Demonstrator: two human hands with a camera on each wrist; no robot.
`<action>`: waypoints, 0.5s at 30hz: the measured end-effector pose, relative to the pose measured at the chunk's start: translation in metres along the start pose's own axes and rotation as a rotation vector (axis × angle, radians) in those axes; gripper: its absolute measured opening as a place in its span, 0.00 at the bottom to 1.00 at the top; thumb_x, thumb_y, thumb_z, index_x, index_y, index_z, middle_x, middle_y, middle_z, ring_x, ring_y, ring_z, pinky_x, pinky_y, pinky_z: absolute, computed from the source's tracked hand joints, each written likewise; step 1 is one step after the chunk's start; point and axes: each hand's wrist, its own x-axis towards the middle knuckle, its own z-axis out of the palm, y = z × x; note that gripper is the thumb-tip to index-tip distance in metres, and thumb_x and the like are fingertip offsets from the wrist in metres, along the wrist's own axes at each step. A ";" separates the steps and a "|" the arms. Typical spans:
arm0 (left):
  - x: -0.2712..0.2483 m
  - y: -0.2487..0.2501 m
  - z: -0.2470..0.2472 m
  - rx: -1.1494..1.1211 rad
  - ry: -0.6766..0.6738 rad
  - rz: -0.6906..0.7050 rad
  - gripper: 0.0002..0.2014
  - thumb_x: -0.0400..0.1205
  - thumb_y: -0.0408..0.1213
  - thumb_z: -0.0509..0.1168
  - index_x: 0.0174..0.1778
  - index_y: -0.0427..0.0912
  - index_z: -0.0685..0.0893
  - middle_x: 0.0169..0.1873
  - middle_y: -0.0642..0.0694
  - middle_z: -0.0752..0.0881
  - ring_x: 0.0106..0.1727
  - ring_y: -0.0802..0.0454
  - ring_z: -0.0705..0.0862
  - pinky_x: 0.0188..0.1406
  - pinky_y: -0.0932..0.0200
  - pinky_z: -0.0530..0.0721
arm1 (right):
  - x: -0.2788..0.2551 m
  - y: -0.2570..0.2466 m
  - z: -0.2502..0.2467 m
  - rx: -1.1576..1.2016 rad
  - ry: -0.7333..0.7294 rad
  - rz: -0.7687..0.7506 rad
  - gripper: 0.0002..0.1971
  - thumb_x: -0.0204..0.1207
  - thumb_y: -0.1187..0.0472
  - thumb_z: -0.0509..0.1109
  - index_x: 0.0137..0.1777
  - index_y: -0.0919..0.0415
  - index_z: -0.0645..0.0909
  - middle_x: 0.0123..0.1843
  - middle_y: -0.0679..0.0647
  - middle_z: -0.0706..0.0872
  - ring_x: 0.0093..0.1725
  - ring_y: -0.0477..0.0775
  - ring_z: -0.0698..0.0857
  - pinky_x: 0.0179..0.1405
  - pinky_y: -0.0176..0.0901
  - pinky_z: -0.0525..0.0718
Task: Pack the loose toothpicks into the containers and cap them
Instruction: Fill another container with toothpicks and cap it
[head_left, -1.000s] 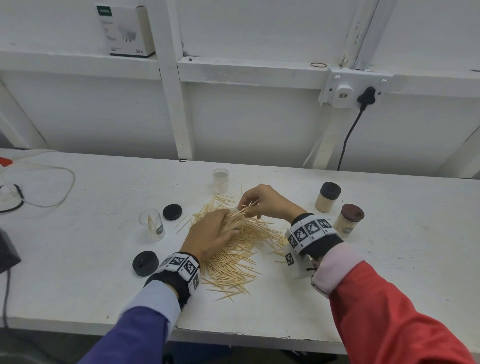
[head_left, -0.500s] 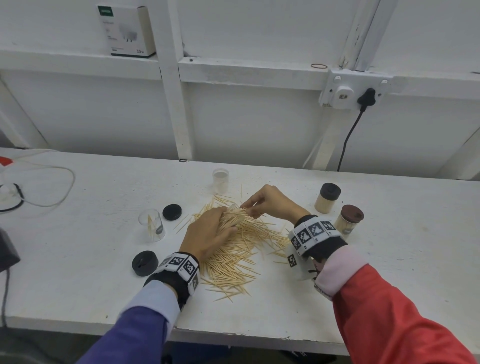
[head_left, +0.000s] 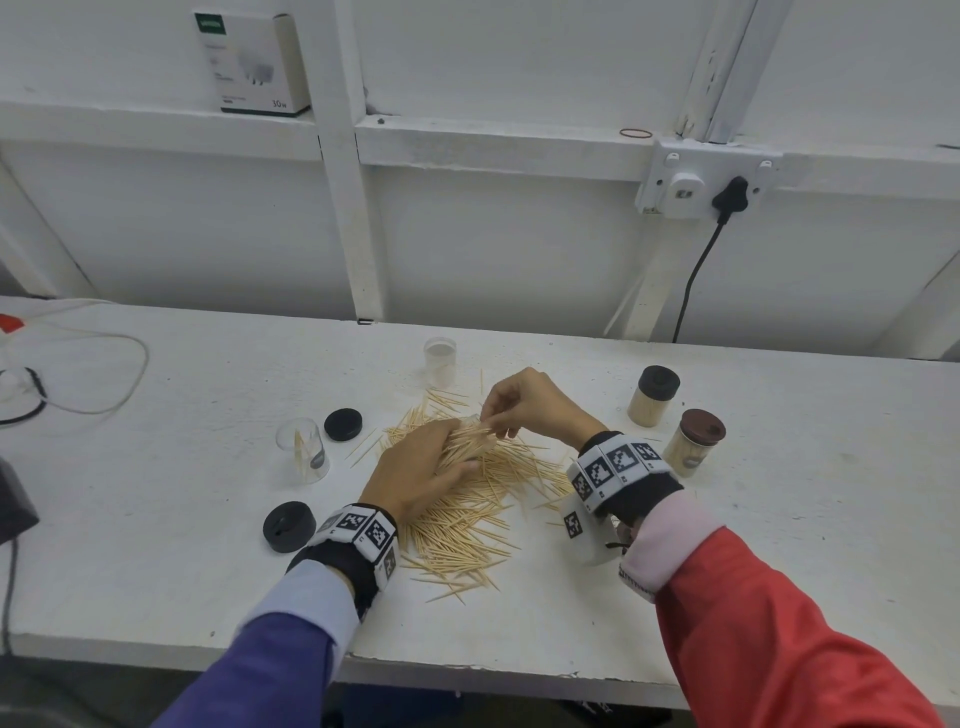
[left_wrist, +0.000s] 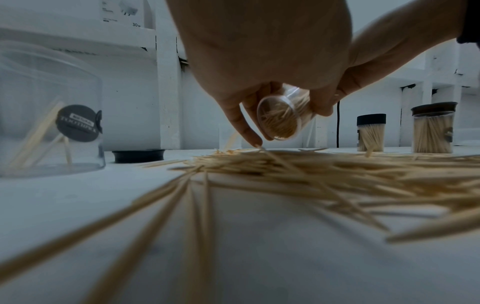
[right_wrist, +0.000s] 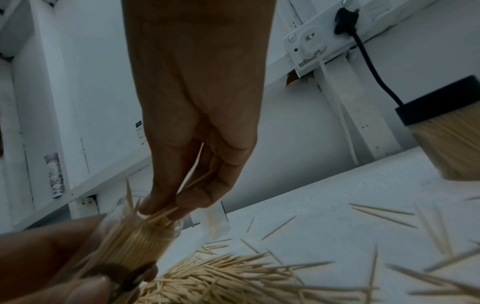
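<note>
1. The clear container (left_wrist: 283, 115), tilted and nearly full, is in your left hand (head_left: 415, 467) above the toothpick pile (head_left: 467, 499) on the worktop (head_left: 779, 519); your fingers curl round it.
2. Your right hand (head_left: 524, 405) pinches a few toothpicks at its mouth: you are in the filling step.
3. Next, push them in straight, then take a black cap (head_left: 343, 424).
4. Compared with a second ago, your right hand is slightly nearer to the container.

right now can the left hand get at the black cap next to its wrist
Probably not yet: the left hand grips a clear container of toothpicks. The black cap lies uncovered on the table, so only that grip blocks it.
</note>
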 end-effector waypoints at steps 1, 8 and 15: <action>0.000 0.000 0.000 -0.005 -0.002 0.000 0.31 0.81 0.60 0.64 0.76 0.47 0.70 0.64 0.52 0.80 0.61 0.55 0.79 0.58 0.55 0.79 | -0.001 0.000 0.000 0.023 -0.013 0.010 0.02 0.71 0.70 0.78 0.42 0.69 0.89 0.33 0.57 0.88 0.32 0.51 0.86 0.32 0.35 0.83; -0.001 -0.001 -0.001 -0.009 0.025 -0.016 0.30 0.81 0.59 0.64 0.74 0.48 0.70 0.63 0.52 0.80 0.59 0.55 0.79 0.57 0.53 0.80 | -0.003 -0.005 -0.007 0.117 -0.112 0.045 0.07 0.77 0.72 0.72 0.53 0.69 0.88 0.45 0.61 0.90 0.40 0.49 0.87 0.42 0.38 0.87; -0.001 -0.001 -0.001 -0.034 0.012 0.008 0.28 0.81 0.60 0.64 0.73 0.50 0.71 0.58 0.56 0.81 0.54 0.57 0.80 0.53 0.56 0.80 | -0.001 -0.006 0.003 0.010 0.102 -0.085 0.05 0.73 0.75 0.74 0.47 0.69 0.87 0.37 0.55 0.89 0.35 0.46 0.87 0.33 0.34 0.85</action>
